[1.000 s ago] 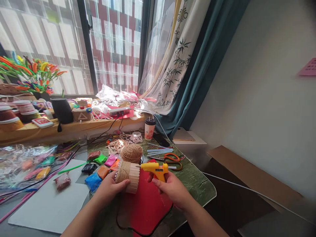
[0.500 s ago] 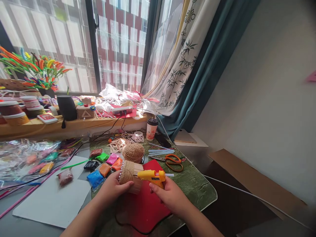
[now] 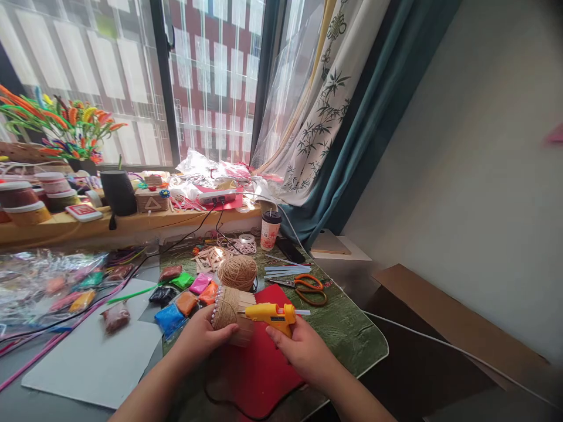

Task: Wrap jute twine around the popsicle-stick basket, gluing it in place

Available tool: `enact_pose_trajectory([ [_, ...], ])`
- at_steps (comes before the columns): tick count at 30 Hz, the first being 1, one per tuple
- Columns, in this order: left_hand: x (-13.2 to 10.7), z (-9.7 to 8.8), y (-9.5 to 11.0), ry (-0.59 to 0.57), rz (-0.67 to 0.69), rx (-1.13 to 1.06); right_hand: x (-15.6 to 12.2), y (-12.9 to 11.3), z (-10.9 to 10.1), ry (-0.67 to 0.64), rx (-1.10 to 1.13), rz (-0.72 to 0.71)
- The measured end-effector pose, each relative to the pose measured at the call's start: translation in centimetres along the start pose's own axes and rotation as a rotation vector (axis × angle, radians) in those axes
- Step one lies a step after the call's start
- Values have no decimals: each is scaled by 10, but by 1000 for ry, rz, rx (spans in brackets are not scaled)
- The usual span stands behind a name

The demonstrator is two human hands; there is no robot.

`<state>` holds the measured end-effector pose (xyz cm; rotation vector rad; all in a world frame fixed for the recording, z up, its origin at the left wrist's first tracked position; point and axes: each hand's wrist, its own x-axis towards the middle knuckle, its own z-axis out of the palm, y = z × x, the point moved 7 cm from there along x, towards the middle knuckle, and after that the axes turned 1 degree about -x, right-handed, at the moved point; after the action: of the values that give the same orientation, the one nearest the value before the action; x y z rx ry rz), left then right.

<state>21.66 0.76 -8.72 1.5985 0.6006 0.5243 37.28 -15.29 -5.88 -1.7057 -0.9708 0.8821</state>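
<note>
We hold the pot (image 3: 243, 337) on its side over the near table (image 3: 352, 340), left hand (image 3: 203, 335) clasping its twine-wound end. Our right hand (image 3: 299, 346) is closed around the grip of the glue gun (image 3: 270, 312). The nozzle points left at the pot; we cannot confirm contact. The twine ball (image 3: 237, 272) sits just beyond, scissors (image 3: 310, 287) farther right.
</note>
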Motion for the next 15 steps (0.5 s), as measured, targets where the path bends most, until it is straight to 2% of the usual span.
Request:
enact_pose_trajectory([
  [9, 0, 3, 2, -16, 23, -26, 1, -7, 1, -20, 35, -45],
  [15, 2, 3, -3, -35, 10, -15, 3, -10, -1, -2, 48, -46],
])
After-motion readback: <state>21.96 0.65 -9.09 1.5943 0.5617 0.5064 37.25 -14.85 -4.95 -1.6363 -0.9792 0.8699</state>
